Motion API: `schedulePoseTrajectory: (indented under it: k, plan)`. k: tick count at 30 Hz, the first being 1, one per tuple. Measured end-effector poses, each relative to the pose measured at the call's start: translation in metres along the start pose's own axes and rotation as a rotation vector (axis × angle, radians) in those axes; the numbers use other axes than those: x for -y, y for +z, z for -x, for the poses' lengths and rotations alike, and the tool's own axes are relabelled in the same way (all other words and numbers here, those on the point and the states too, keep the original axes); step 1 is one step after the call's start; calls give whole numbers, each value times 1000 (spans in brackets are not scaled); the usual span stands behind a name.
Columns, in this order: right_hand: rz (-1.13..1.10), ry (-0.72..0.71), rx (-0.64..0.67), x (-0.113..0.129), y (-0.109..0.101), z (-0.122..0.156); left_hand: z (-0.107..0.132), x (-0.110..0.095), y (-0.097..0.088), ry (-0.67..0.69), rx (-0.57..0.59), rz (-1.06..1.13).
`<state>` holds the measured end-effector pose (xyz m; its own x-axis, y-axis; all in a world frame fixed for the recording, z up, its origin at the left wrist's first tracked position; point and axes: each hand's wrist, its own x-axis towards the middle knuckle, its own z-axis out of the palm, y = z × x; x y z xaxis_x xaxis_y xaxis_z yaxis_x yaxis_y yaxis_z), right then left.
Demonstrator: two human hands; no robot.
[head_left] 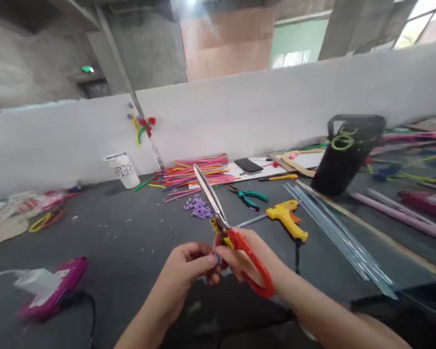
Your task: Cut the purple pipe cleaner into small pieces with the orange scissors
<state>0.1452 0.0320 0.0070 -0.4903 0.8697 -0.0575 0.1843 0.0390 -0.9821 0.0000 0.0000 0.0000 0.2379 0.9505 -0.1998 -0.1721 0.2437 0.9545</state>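
Note:
My right hand is closed on a pair of scissors with red handles, whose blades point up and away over the table. A short yellow piece sticks out beside the scissors' pivot; how it is held is unclear. My left hand pinches a small purple piece between thumb and finger, and the fingertips of both hands meet around it. Just beyond the hands, a small pile of cut purple pieces lies on the dark table.
A yellow glue gun, teal-handled pliers and clear glue sticks lie to the right. Behind are colourful pipe cleaners, a phone, a white cup and a black container. A magenta power strip is at left.

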Motion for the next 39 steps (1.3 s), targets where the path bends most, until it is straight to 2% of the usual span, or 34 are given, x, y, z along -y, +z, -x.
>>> schedulePoseTrajectory:
  k: [2,5,7,9,12,15,19,26,39]
  plan:
    - [-35,-2,-25,-3,-1,0,-1,-1,0,37,-36,-36]
    - [93,-84,-98,-6,-5,2,-2,-3,-1,131,-149,-78]
    - [333,-196,-168,-7,-8,5,-3,-4,-4,211,-257,-85]
    - [583,-200,-190,-7,-9,10,-2,-5,-8,281,-341,-61]
    - [809,-207,-200,-12,-7,17,-1,-8,-13,356,-409,14]
    - [955,-228,-187,-20,-4,19,1,-11,-15,405,-422,88]
    - [1043,-239,-200,-25,0,19,4,-13,-13,434,-412,135]
    - [1070,-322,-239,-26,2,20,5,-13,-11,463,-380,166]
    - [1101,-358,-261,-25,2,21,6,-13,-11,456,-365,196]
